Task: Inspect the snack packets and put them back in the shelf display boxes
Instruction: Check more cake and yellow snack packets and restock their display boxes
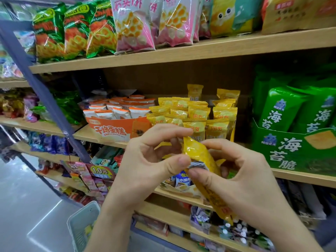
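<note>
Head view: the left hand point(151, 160) and right hand point(241, 179) both pinch one yellow packet point(198, 153) held between them, thumbs and forefingers clamped on its film. The matching packets point(198, 113) stand crowded and leaning just beyond the fingertips. The slick wrapper could slide out of so light a pinch and drop toward the basket point(81, 226) below the left wrist. Pushing it back could topple upright neighbours, or it could land in the orange box point(109, 130) beyond the left hand.
</note>
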